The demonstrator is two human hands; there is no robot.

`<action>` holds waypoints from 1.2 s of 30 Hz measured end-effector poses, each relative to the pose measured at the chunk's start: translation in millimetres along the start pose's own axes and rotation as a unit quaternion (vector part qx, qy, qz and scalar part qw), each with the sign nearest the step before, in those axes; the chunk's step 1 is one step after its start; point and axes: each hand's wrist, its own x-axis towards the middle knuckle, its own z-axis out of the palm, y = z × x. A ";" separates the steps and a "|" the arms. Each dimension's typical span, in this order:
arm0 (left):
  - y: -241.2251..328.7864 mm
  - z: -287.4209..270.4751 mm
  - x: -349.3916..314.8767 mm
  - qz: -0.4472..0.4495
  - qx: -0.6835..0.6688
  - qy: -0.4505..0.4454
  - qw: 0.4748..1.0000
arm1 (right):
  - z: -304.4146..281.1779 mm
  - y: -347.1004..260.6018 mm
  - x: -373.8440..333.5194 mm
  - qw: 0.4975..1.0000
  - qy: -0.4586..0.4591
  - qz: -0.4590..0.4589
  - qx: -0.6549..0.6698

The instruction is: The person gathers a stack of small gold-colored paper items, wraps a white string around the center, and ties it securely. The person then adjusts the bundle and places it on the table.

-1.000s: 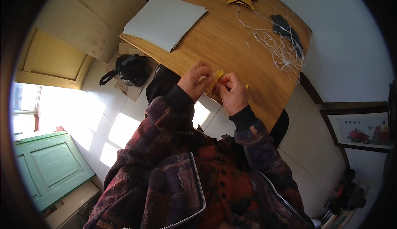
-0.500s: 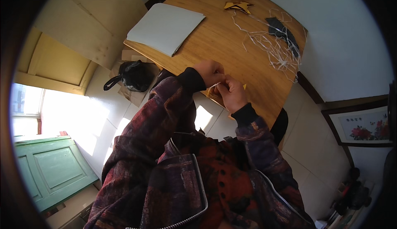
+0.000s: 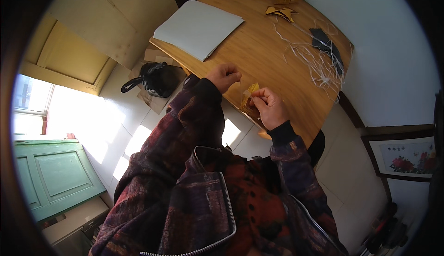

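Note:
My right hand (image 3: 270,107) is at the near edge of the wooden table (image 3: 263,48), thumb and fingers pinched on a small gold folded-paper bundle (image 3: 252,88). A pale strip shows on the bundle beside the fingertips. To its left and a little higher, my left hand (image 3: 224,77) is closed in a pinch, apart from the bundle. Whatever it may hold is too fine to make out. At the table's far right lies a tangle of white strings (image 3: 319,71), partly over a dark grey cloth-like piece (image 3: 326,48).
Gold folded-paper pieces (image 3: 280,13) lie at the far end of the table, with more behind them. A stack of white sheets (image 3: 199,27) is on the left. Beside the table, a black plastic bag (image 3: 157,79) rests on cardboard. A framed flower picture (image 3: 407,156) stands at right.
My hands were together with a white string between them; now they are apart, the left drawn away leftward. More of the gold bundle shows. The whole view has shifted slightly.

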 end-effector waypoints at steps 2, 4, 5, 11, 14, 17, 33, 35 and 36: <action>-4.9 -7.1 -10.2 -0.051 -0.052 0.006 0.997 | -1.3 0.1 -1.4 1.000 0.006 -0.008 -0.018; -6.8 -8.9 -14.9 -0.063 -0.076 0.004 0.995 | -1.0 0.8 -2.0 1.000 0.006 -0.014 -0.011; -6.9 -9.8 -17.6 -0.074 -0.082 0.006 0.994 | -0.4 1.4 -2.2 1.000 0.006 -0.014 -0.004; 1.1 3.1 -23.9 -0.069 -0.248 0.011 0.966 | -2.4 4.6 -6.9 0.999 0.015 -0.042 -0.013; 3.3 8.2 -27.7 -0.048 -0.325 -0.019 0.944 | -3.0 6.8 -7.4 0.996 0.043 -0.075 0.008; -1.7 6.2 -27.8 -0.070 -0.393 -0.040 0.916 | -6.2 9.0 -8.6 0.995 0.039 -0.069 0.067; -9.6 9.0 -6.8 -0.082 -0.234 0.012 0.969 | -4.8 9.6 -8.2 0.998 0.022 -0.059 -0.008; 0.6 9.7 -9.1 -0.054 -0.222 -0.017 0.973 | -4.8 7.6 -7.6 0.998 0.013 -0.057 -0.005; 6.8 13.4 -10.7 -0.027 -0.177 -0.048 0.983 | -4.4 7.3 -7.5 0.999 0.023 -0.042 0.002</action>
